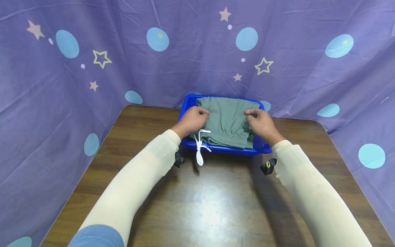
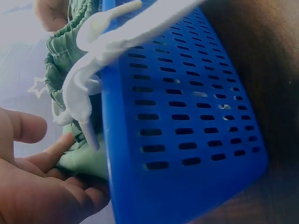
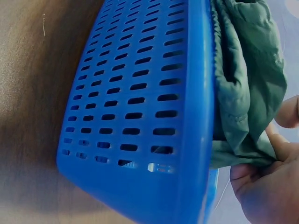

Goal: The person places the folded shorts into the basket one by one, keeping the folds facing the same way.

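Observation:
Folded green drawstring pants (image 1: 226, 115) lie in a blue plastic basket (image 1: 225, 150), their gathered waistband toward the front rim. The white drawstring (image 1: 199, 156), tied in a bow, hangs over that rim and crosses the left wrist view. My left hand (image 1: 195, 120) is at the left side of the pants; in its wrist view the fingers (image 2: 58, 149) touch the green cloth and the thumb stands apart. My right hand (image 1: 262, 122) is at the right side, with fingers (image 3: 279, 142) against the cloth and the thumb away from them.
The basket stands near the back edge of a brown wooden table (image 1: 203, 206). Behind and beside the table hangs a purple curtain (image 1: 197, 68) with stars and blue ovals. Slotted holes line the basket's walls.

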Tool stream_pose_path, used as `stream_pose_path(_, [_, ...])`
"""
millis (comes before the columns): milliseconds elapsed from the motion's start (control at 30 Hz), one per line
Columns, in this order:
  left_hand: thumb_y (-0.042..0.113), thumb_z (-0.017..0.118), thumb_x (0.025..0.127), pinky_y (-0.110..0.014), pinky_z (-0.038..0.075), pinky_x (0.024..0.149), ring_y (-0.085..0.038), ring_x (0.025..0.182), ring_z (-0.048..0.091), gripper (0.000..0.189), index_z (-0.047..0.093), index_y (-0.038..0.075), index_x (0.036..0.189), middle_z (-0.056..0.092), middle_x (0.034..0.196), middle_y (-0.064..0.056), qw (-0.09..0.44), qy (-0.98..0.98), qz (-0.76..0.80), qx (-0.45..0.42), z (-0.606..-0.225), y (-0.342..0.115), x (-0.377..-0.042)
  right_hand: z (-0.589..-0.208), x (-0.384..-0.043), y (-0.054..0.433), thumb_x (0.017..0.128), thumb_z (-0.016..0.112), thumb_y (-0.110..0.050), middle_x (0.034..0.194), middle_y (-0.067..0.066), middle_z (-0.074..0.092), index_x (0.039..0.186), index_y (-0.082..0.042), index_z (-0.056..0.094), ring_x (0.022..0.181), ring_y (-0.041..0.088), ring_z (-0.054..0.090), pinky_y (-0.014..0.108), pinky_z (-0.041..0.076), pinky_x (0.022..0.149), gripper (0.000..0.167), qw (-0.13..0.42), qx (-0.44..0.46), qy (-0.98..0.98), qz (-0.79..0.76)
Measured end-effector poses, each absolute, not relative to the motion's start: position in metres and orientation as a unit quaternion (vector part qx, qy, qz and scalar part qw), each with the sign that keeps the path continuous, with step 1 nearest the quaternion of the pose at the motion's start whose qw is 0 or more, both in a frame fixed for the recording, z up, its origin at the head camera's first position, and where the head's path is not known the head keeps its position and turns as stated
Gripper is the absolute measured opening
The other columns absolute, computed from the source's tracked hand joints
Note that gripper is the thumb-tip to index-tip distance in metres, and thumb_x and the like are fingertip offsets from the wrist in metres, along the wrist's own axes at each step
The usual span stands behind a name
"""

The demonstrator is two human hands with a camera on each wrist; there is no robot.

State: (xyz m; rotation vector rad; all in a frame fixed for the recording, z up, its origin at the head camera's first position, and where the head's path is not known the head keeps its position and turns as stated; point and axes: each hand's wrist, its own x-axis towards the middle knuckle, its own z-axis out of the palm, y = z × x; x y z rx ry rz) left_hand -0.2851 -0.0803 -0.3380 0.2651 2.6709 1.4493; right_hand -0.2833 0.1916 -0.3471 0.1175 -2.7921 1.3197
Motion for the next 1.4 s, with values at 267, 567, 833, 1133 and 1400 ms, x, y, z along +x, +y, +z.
stream_pose_path(267, [0.024, 0.046, 0.106, -0.036, 0.037, 0.111, -0.026, 0.135, 0.05, 0.043, 0.064, 0.0, 0.136, 0.06, 0.142, -0.012, 0.054, 0.882, 0.457, 0.101, -0.342, -0.079, -0.283, -0.353, -0.284, 0.191, 0.096, 0.051, -0.013, 0.146, 0.018, 0.055, 0.138, 0.004, 0.059, 0.121, 0.028, 0.047, 0.044, 0.037, 0.105, 0.046, -0.01, 0.055, -0.901, 0.43])
stream_pose_path(567, [0.037, 0.042, 0.108, -0.041, 0.033, 0.115, -0.029, 0.14, 0.044, 0.052, 0.059, 0.002, 0.142, 0.054, 0.148, -0.013, 0.099, 0.893, 0.427, 0.1, -0.346, -0.078, -0.284, -0.359, -0.285, 0.19, 0.092, 0.054, -0.016, 0.147, 0.019, 0.053, 0.14, 0.002, 0.057, 0.124, 0.03, 0.047, 0.046, 0.037, 0.108, 0.051, -0.03, 0.052, -0.912, 0.405])
stream_pose_path(833, [0.05, 0.032, 0.109, -0.044, 0.029, 0.117, -0.031, 0.145, 0.038, 0.065, 0.048, 0.003, 0.151, 0.046, 0.156, -0.012, 0.149, 0.9, 0.392, 0.116, -0.353, -0.079, -0.284, -0.365, -0.285, 0.186, 0.092, 0.057, -0.019, 0.153, 0.021, 0.046, 0.146, 0.004, 0.049, 0.137, 0.033, 0.042, 0.048, 0.032, 0.115, 0.059, -0.078, 0.059, -0.918, 0.384])
stream_pose_path(1133, [0.057, 0.033, 0.107, -0.049, 0.028, 0.118, -0.037, 0.149, 0.029, 0.077, 0.03, 0.0, 0.159, 0.03, 0.164, -0.018, 0.206, 0.914, 0.336, 0.094, -0.357, -0.082, -0.282, -0.369, -0.283, 0.186, 0.095, 0.056, -0.02, 0.155, 0.026, 0.041, 0.152, 0.006, 0.039, 0.142, 0.039, 0.037, 0.052, 0.029, 0.116, 0.066, -0.112, 0.064, -0.921, 0.369])
stream_pose_path(1400, [0.056, 0.034, 0.107, -0.05, 0.032, 0.116, -0.038, 0.146, 0.036, 0.075, 0.038, -0.002, 0.155, 0.037, 0.16, -0.019, 0.204, 0.926, 0.304, 0.091, -0.36, -0.083, -0.281, -0.374, -0.283, 0.191, 0.094, 0.057, -0.022, 0.161, 0.024, 0.032, 0.156, 0.004, 0.032, 0.148, 0.041, 0.028, 0.054, 0.024, 0.118, 0.072, -0.134, 0.057, -0.918, 0.369])
